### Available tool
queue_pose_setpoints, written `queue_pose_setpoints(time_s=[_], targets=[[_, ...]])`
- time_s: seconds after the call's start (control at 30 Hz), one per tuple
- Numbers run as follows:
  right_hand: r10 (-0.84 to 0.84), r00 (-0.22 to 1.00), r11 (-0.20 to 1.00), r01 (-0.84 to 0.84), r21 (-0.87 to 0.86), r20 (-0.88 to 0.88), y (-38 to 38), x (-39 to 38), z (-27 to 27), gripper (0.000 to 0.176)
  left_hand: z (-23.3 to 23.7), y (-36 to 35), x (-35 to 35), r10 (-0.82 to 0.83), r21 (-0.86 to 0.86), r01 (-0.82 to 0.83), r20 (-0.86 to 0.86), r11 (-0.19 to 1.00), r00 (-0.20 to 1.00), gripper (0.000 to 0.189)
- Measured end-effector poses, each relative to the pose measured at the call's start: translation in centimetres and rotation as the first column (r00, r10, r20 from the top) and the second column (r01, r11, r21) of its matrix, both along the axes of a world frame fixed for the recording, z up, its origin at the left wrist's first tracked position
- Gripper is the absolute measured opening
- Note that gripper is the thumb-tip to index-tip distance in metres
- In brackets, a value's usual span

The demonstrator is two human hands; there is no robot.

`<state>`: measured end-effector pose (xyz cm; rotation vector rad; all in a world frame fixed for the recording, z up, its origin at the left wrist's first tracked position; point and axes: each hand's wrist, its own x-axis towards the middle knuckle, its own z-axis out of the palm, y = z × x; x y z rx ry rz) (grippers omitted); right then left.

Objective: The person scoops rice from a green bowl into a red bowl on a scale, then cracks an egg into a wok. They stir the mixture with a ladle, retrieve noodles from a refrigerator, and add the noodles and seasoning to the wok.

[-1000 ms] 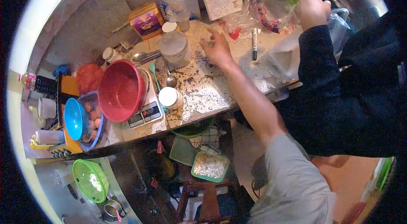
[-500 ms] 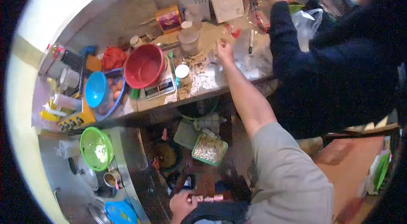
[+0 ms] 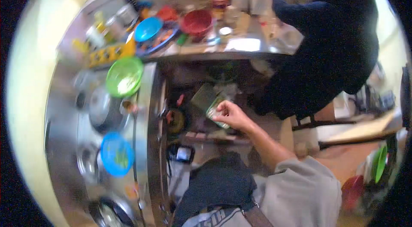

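My right hand [image 3: 231,115] reaches in from the lower right, over the floor area in front of the counter. Its fingers are curled together in a pinch, and blur hides what is between them, if anything. Behind the fingertips lies a green-rimmed tray [image 3: 213,109] with pale contents, partly covered by the hand. My left hand is out of view. On the stove side stand a green basket [image 3: 124,77] with pale food inside and a blue bowl [image 3: 116,154].
The counter [image 3: 214,50] bears a red basin [image 3: 196,23], a small blue bowl [image 3: 148,29], jars and bottles. A person in dark clothes [image 3: 317,55] stands at its right end, one hand raised to the wall. Below right is a brown board [image 3: 326,147].
The view has shifted, and the counter appears higher. My right hand has come back from above the counter to above the tray. My left hand has left the view. The other person's hand has moved.
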<state>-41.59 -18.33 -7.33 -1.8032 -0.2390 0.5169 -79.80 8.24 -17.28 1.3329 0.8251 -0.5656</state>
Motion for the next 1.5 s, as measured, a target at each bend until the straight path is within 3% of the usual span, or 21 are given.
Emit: queue_pose_setpoints(time_s=[0.13, 0.2, 0.33, 0.37, 0.43, 0.5, 0.57, 0.63, 0.67, 0.73, 0.83, 0.9, 1.0, 1.1, 1.17, 1.2, 1.27, 1.33, 1.4, 1.47, 1.5], targets=[[0.387, 0.905, 0.922, -0.381, -0.069, 0.178, 8.9, -8.9, 5.5, 0.047, -2.4, -0.7, -17.7, 0.055, -0.183, -0.087, -0.173, 0.979, 0.983, 0.038], [0.553, 0.832, 0.825, -0.554, 0.109, 0.047, 15.0, -15.9, 7.8, 0.045, -3.9, -2.3, -24.9, 0.16, -0.23, -0.2, -0.181, 0.952, 0.971, 0.039], [0.893, 0.45, 0.438, -0.857, 0.27, -0.018, 29.1, -32.3, 8.0, 0.053, -7.1, -4.7, -34.8, 0.553, -0.198, -0.582, -0.184, 0.789, 0.812, 0.041], [0.914, 0.403, 0.386, -0.898, 0.209, 0.044, 33.0, -36.4, 7.8, 0.06, -8.0, -4.5, -36.2, 0.636, -0.185, -0.663, -0.187, 0.726, 0.749, 0.042], [0.906, 0.196, 0.277, -0.945, -0.173, 0.375, 40.9, -43.6, 8.3, 0.084, -9.8, -4.6, -38.4, 0.772, -0.146, -0.798, -0.202, 0.585, 0.603, 0.043], [0.959, 0.155, 0.228, -0.92, -0.319, 0.238, 46.2, -48.0, 5.7, 0.094, -11.7, -4.6, -38.6, 0.824, -0.064, -0.864, -0.272, 0.499, 0.497, 0.045], [0.988, 0.065, 0.01, -0.931, -0.364, -0.138, 49.6, -51.9, 2.4, 0.078, -11.5, -2.9, -38.2, 0.904, -0.088, -0.917, -0.155, 0.389, 0.398, 0.043], [0.878, -0.133, -0.214, -0.968, -0.129, -0.46, 51.5, -53.8, -3.9, 0.051, -13.4, -1.2, -37.5, 0.942, -0.071, -0.942, -0.044, 0.328, 0.332, 0.041], [0.802, -0.17, -0.06, -0.977, 0.206, -0.572, 51.3, -54.3, -7.0, 0.046, -17.1, -0.6, -37.6, 0.949, -0.037, -0.948, 0.001, 0.316, 0.316, 0.039], [0.891, -0.016, 0.021, -0.997, 0.075, -0.453, 49.9, -53.3, -2.5, 0.046, -18.6, 2.3, -37.3, 0.979, -0.062, -0.977, -0.006, 0.202, 0.203, 0.035], [0.957, -0.047, 0.073, -0.917, -0.391, 0.287, 49.1, -50.4, 0.0, 0.054, -16.1, 5.2, -34.5, 0.978, -0.26, -0.951, -0.168, -0.165, -0.124, 0.027], [0.937, -0.091, 0.078, -0.887, -0.455, 0.338, 51.8, -51.2, 0.5, 0.057, -17.6, 6.7, -33.5, 0.907, -0.41, -0.81, -0.234, -0.419, -0.351, 0.021], [0.885, -0.256, 0.037, -0.794, -0.607, 0.388, 56.9, -54.2, -0.2, 0.06, -28.0, 9.1, -31.3, 0.791, -0.483, -0.632, -0.284, -0.606, -0.541, 0.026], [0.867, -0.378, 0.003, -0.649, -0.761, 0.325, 55.1, -54.7, 0.0, 0.065, -33.9, 8.0, -32.4, 0.968, -0.188, -0.963, 0.123, -0.194, -0.219, 0.029], [0.856, -0.466, -0.012, -0.453, -0.892, 0.225, 50.7, -53.0, 5.0, 0.065, -35.7, 8.2, -34.5, 0.939, 0.111, -0.993, 0.336, 0.045, 0.08, 0.032], [0.859, -0.491, -0.034, -0.335, -0.941, 0.144, 49.3, -52.4, 6.6, 0.064, -32.9, 8.5, -35.6, 0.951, -0.248, -0.968, 0.287, -0.039, -0.111, 0.03], [0.89, -0.438, 0.013, -0.257, -0.966, 0.128, 48.8, -52.2, 6.9, 0.062, -25.7, 9.3, -37.7, 0.907, -0.76, -0.547, -0.129, -0.35, -0.401, 0.028], [0.914, -0.364, 0.064, -0.303, -0.951, 0.177, 49.8, -53.0, 6.1, 0.059, -22.6, 11.0, -39.9, 0.839, -0.805, -0.247, -0.488, -0.54, -0.242, 0.029], [0.934, -0.267, 0.09, -0.462, -0.882, 0.236, 51.5, -55.2, 3.2, 0.056, -23.0, 10.2, -41.8, 0.957, -0.801, -0.536, -0.285, -0.266, -0.048, 0.034], [0.848, -0.492, 0.057, -0.29, -0.955, 0.2, 48.1, -55.7, 7.9, 0.051, -20.7, 10.6, -44.0, 0.938, -0.633, -0.773, -0.243, 0.039, 0.246, 0.037], [0.822, -0.55, 0.027, -0.221, -0.975, 0.147, 46.7, -55.1, 7.8, 0.048, -14.6, 11.1, -44.9, 0.907, -0.569, -0.757, -0.047, 0.321, 0.42, 0.042]])
